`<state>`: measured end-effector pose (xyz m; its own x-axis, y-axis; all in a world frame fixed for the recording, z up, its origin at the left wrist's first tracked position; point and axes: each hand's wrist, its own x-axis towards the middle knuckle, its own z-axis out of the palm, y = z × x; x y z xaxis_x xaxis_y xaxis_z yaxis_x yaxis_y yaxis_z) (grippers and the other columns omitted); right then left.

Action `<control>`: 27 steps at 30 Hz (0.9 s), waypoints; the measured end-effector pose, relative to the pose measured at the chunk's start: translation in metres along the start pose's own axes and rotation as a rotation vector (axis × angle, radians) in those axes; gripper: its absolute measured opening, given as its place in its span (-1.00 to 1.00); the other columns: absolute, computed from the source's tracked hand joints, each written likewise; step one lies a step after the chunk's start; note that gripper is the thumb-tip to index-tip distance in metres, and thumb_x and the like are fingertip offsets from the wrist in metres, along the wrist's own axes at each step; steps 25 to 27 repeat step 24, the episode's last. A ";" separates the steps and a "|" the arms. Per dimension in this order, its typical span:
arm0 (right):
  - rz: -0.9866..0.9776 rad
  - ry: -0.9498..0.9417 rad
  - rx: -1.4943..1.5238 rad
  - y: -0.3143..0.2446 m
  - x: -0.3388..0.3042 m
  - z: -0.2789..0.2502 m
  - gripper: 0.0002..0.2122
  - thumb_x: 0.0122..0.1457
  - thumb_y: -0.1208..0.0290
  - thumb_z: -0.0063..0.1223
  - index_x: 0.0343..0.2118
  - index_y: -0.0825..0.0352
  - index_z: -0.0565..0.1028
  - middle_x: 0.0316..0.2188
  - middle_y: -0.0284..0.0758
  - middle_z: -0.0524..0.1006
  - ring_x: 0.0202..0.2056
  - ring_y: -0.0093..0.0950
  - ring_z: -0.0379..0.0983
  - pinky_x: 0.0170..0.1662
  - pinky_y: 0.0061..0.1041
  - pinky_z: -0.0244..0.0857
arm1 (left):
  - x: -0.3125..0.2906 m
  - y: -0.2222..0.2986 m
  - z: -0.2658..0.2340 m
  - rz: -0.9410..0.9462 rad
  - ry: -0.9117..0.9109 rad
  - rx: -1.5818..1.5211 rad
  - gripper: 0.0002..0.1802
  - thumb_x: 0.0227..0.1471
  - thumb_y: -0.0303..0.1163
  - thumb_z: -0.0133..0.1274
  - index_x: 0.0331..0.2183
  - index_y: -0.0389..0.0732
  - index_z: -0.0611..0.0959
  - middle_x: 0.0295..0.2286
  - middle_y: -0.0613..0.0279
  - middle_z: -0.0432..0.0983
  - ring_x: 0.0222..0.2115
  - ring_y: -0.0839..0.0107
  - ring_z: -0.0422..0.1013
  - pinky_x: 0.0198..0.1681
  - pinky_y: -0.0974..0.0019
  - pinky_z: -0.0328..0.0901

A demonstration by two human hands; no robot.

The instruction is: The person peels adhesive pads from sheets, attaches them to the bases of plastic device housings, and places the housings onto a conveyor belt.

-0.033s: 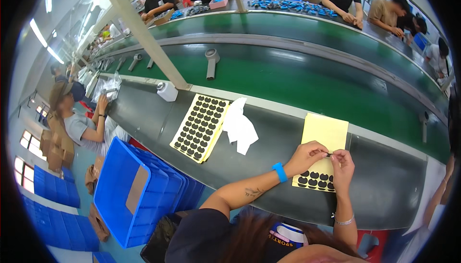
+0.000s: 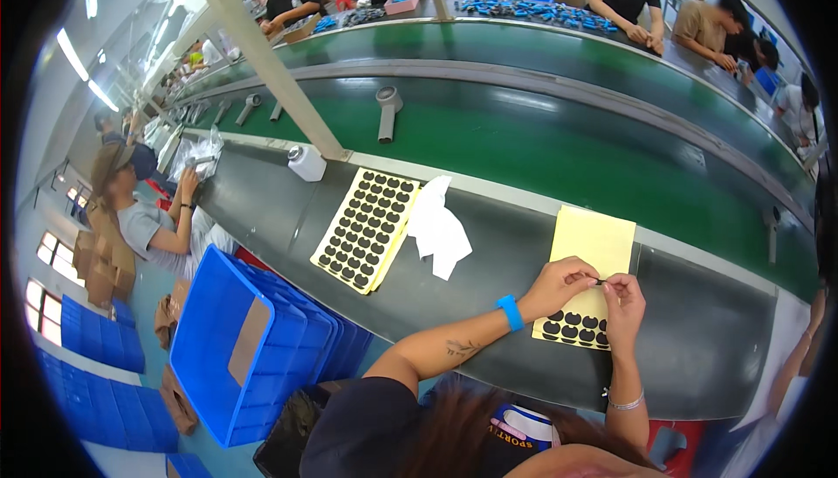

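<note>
My left hand (image 2: pixel 561 288), below a blue wristband, and my right hand (image 2: pixel 625 305) meet over a yellow backing sheet (image 2: pixel 594 238). Pinched between the fingertips of both is a small black sticker (image 2: pixel 600 281), seen nearly edge-on. The sheet's upper part is bare yellow. Black rounded stickers (image 2: pixel 570 332) sit in rows at its lower end, partly covered by my hands. Farther left lies a second yellow sheet (image 2: pixel 367 229), covered with rows of the same black stickers, on top of other sheets. A crumpled white paper or cloth (image 2: pixel 439 235) rests beside it.
A white bottle (image 2: pixel 306 164) stands near the bench's far edge, by a slanted metal post (image 2: pixel 262 55). Grey handheld parts (image 2: pixel 388 116) lie on the green conveyor (image 2: pixel 489 155). Blue bins (image 2: pixel 253 347) stand at my left, near a seated co-worker (image 2: pixel 148 216). Others work across the belt.
The view has shifted very slightly. My hands and the sheets otherwise look the same.
</note>
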<state>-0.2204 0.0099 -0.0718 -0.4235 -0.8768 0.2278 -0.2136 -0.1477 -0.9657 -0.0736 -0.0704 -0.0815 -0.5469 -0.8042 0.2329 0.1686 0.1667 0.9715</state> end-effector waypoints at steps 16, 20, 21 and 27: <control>0.020 -0.027 0.040 0.004 0.000 -0.001 -0.95 0.13 0.63 0.02 -0.37 0.40 0.40 -0.43 -0.44 0.41 -0.36 -0.68 0.31 -0.24 -0.68 0.20 | 0.001 -0.002 0.002 0.080 0.017 -0.059 -0.85 0.05 -0.41 0.12 -0.32 -0.26 0.63 -0.41 0.29 0.48 -0.45 0.61 0.34 -0.37 0.50 0.26; -0.136 0.003 -0.096 0.001 -0.001 0.002 -0.97 0.13 0.61 0.01 -0.39 0.40 0.40 -0.42 -0.39 0.39 -0.38 -0.62 0.28 -0.25 -0.63 0.20 | 0.000 0.000 0.001 0.024 0.003 -0.087 -0.85 0.06 -0.39 0.11 -0.31 -0.26 0.62 -0.38 0.27 0.48 -0.41 0.58 0.38 -0.32 0.48 0.28; -0.137 -0.002 -0.097 -0.002 0.000 0.002 -0.97 0.13 0.61 0.01 -0.39 0.40 0.40 -0.42 -0.39 0.39 -0.38 -0.62 0.28 -0.25 -0.63 0.20 | -0.001 0.002 0.001 -0.007 -0.004 -0.099 -0.86 0.06 -0.41 0.10 -0.32 -0.27 0.62 -0.35 0.24 0.48 -0.38 0.54 0.41 -0.29 0.46 0.31; -0.244 -0.024 -0.251 -0.009 -0.001 0.003 -0.97 0.12 0.61 0.01 -0.40 0.40 0.40 -0.41 -0.35 0.39 -0.40 -0.56 0.27 -0.26 -0.62 0.19 | -0.002 0.004 0.000 -0.005 0.019 -0.110 -0.85 0.07 -0.40 0.11 -0.31 -0.26 0.62 -0.35 0.24 0.48 -0.37 0.54 0.42 -0.29 0.46 0.31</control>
